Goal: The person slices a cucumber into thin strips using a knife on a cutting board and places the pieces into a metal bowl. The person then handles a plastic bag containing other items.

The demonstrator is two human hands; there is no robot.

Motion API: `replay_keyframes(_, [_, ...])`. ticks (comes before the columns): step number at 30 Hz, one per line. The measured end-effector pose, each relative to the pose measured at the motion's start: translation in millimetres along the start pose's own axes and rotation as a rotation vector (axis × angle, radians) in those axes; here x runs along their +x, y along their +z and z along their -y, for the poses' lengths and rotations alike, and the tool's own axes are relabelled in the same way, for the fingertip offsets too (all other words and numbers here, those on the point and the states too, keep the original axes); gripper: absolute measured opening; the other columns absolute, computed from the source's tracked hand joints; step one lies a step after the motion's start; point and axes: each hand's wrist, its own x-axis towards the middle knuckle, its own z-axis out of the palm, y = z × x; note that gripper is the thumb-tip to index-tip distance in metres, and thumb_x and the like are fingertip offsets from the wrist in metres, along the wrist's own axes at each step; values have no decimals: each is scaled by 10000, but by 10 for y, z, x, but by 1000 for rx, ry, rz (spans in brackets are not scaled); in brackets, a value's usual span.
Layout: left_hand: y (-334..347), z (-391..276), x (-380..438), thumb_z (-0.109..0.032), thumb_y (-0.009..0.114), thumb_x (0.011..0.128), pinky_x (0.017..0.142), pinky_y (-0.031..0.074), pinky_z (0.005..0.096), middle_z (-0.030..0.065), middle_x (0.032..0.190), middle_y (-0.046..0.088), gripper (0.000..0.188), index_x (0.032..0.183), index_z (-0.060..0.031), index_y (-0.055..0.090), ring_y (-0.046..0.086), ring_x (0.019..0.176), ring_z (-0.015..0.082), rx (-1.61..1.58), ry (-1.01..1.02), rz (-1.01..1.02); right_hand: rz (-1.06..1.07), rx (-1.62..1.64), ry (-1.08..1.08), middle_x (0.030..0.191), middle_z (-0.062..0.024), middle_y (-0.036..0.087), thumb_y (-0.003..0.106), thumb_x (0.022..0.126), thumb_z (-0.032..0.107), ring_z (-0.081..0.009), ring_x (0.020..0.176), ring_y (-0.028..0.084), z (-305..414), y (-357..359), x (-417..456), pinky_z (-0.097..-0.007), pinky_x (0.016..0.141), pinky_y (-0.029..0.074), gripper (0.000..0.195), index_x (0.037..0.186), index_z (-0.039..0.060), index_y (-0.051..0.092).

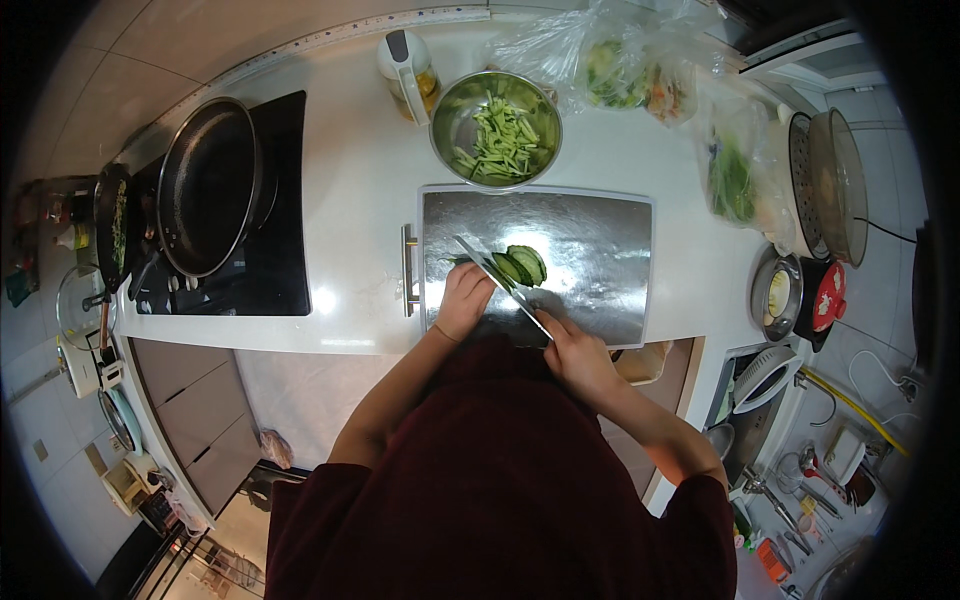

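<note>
My right hand (581, 356) grips a kitchen knife (517, 295), its blade slanting up and left across a metal-faced cutting board (600, 240). Left of the blade, my left hand (463, 298) holds a piece of cucumber (460, 260), mostly hidden by the fingers and the knife. Several oval cucumber slices (528, 265) lie overlapped just right of the blade. Behind the board stands a steel bowl (442, 142) containing cut green strips (501, 139).
An oil jug (409, 75) stands left of the bowl. A frying pan (206, 187) rests on the black cooktop (281, 225) at left. Bagged vegetables (615, 75) lie at back right, with more greens (731, 176) in plastic. A smaller metal bowl (763, 292) sits near the sink.
</note>
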Motion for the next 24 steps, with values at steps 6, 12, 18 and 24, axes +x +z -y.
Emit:
replay_keyframes(6, [16, 4, 14, -9, 680, 716, 863, 454, 384, 70, 1031, 611, 237, 947, -56, 655, 550, 1001, 285, -53, -19, -40, 89, -16, 49, 1058, -192, 623, 578, 836, 92, -409, 774, 638, 40, -14, 152, -479, 691, 542, 475, 1302, 69, 484])
replay_keyframes(12, [-4, -7, 10, -10, 664, 723, 863, 456, 387, 66, 1041, 609, 249, 967, -55, 659, 551, 1006, 284, -65, -24, -22, 3, 7, -10, 1071, -200, 611, 568, 824, 78, -404, 808, 641, 62, 117, 384, -481, 699, 541, 475, 1292, 62, 493])
replay_keyframes(18, [-17, 2, 6, -18, 653, 713, 878, 445, 387, 63, 1060, 605, 282, 991, -61, 664, 552, 1025, 281, -110, -36, -33, 45, -60, 32, 1051, -217, 589, 597, 815, 161, -385, 847, 646, 24, 291, 680, -450, 712, 553, 490, 1277, 29, 499])
replay_keyframes(24, [-96, -9, 5, -24, 643, 727, 891, 428, 387, 57, 1076, 600, 273, 994, -74, 671, 533, 1040, 279, 18, -37, 12, 7, -45, 56, 1033, -210, 591, 562, 828, 157, -387, 854, 641, -61, 358, 693, -466, 713, 549, 504, 1315, 48, 491])
